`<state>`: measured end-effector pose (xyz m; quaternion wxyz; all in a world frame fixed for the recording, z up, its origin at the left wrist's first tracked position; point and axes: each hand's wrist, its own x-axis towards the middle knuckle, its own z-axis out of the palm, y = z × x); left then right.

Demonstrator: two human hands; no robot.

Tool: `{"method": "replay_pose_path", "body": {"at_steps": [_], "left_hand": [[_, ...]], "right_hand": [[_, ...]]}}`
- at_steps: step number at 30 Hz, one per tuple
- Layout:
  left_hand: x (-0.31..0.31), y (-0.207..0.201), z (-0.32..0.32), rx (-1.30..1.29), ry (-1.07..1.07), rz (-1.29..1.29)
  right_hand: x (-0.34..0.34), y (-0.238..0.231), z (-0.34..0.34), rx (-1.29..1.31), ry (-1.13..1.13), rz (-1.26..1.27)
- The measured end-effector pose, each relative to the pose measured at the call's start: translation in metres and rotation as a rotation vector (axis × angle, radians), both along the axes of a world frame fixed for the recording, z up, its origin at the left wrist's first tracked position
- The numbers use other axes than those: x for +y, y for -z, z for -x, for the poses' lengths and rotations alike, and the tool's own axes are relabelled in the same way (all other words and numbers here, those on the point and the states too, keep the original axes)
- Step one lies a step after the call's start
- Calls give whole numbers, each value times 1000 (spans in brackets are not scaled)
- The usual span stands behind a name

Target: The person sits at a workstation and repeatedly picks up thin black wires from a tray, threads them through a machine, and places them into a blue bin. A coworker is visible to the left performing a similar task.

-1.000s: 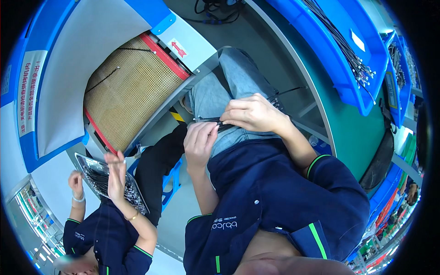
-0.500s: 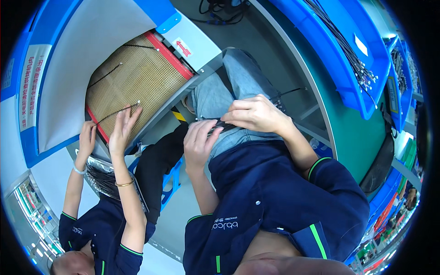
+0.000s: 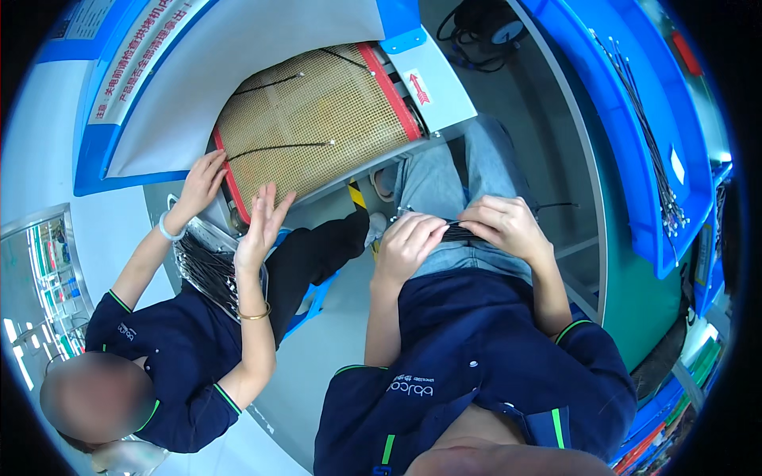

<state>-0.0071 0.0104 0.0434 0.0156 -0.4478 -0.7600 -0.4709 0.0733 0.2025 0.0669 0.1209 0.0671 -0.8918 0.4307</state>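
Observation:
A bundle of thin black cables (image 3: 462, 232) lies across my lap, over light blue jeans. My left hand (image 3: 409, 244) is closed around its left end, where small metal-looking tips show by the fingers. Thumb and fingers of my right hand (image 3: 508, 225) pinch the cables a short way to the right. A loose cable end sticks out beyond my right hand. Exactly which strands each hand pinches is hidden by the fingers.
On my left, a mesh conveyor belt (image 3: 317, 115) with red edges carries several black cables. A co-worker's hands (image 3: 266, 226) are beside it, above a tray of cables (image 3: 208, 266). A blue bin (image 3: 671, 151) with cables stands on the green tabletop (image 3: 635, 317) to my right.
The whole view has shifted, moving the scene rightward in the picture. The co-worker's right hand has come away from the cable on the belt. My hands still hold the bundle, fingers slightly repositioned.

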Motion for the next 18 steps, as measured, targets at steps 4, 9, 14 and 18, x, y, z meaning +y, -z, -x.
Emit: {"method": "replay_pose_path", "body": {"at_steps": [4,9,14,18], "left_hand": [[0,1,0,4,7,-5],[-1,0,0,12,12,-11],[0,-1,0,50,30,-9],[2,-1,-1,60,33,-18]], "right_hand": [[0,-1,0,-20,-1,-19],[0,-2,-1,-18,1,-16],[-1,0,-2,-3,-4,-20],[-1,1,-2,34,-12,-44]]}}
